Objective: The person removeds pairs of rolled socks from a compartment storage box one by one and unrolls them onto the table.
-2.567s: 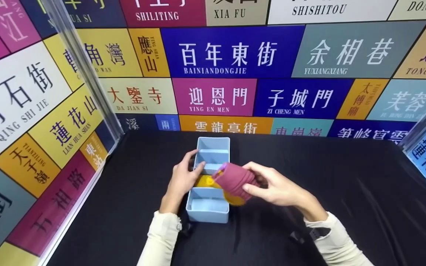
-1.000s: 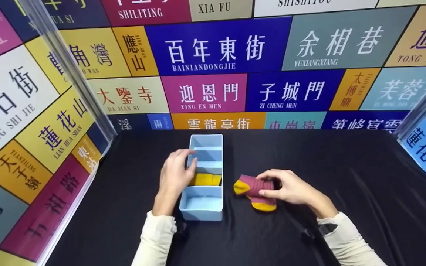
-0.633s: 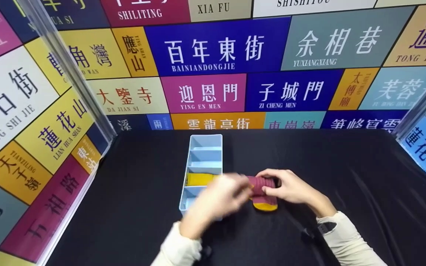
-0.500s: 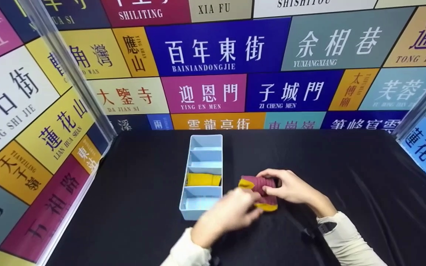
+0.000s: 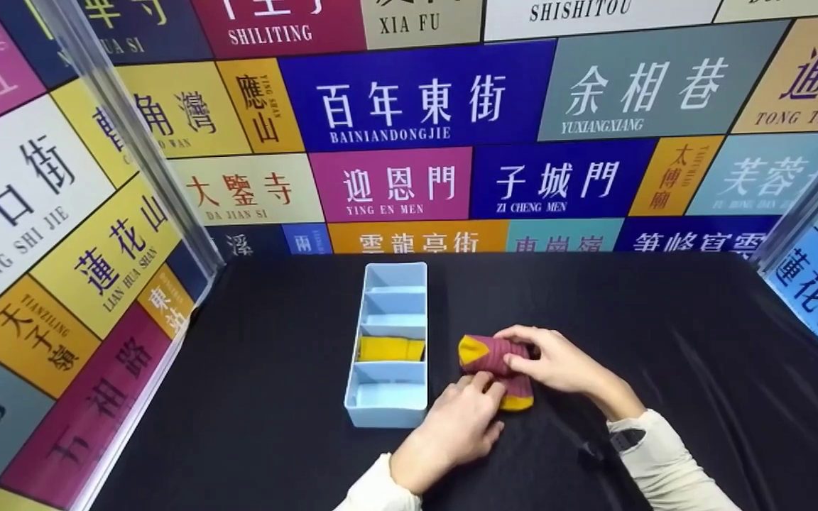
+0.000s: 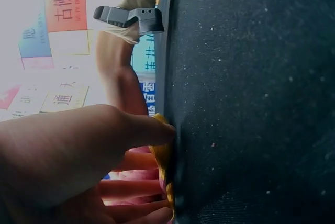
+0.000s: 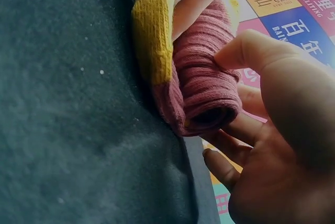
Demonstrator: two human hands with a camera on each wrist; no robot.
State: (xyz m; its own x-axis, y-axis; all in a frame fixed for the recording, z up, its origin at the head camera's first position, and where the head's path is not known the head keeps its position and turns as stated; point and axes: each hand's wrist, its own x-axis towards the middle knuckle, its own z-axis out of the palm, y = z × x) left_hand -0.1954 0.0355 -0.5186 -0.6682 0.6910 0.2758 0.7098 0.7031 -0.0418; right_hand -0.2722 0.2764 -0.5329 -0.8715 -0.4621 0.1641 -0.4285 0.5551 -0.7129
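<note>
A maroon sock bundle (image 5: 498, 355) with yellow ends lies on the black cloth, right of the blue box. Part of it is rolled; in the right wrist view the ribbed maroon roll (image 7: 207, 67) sits beside a flat part with a yellow end (image 7: 153, 30). My right hand (image 5: 565, 365) grips the roll between thumb and fingers. My left hand (image 5: 455, 422) is at the bundle's near left side, its fingers on the flat part. In the left wrist view its thumb and fingers lie around the yellow edge (image 6: 161, 153), and some fingertips are hidden.
A light blue divided box (image 5: 386, 417) stands left of the hands. A folded yellow cloth piece (image 5: 390, 348) lies in its third compartment from the back. Black cloth (image 5: 274, 369) covers the table. Walls with coloured signs (image 5: 416, 96) stand behind and at the sides.
My right hand has brought the socks from above the box down to the cloth on the right. My left hand has left the box and moved right onto the socks.
</note>
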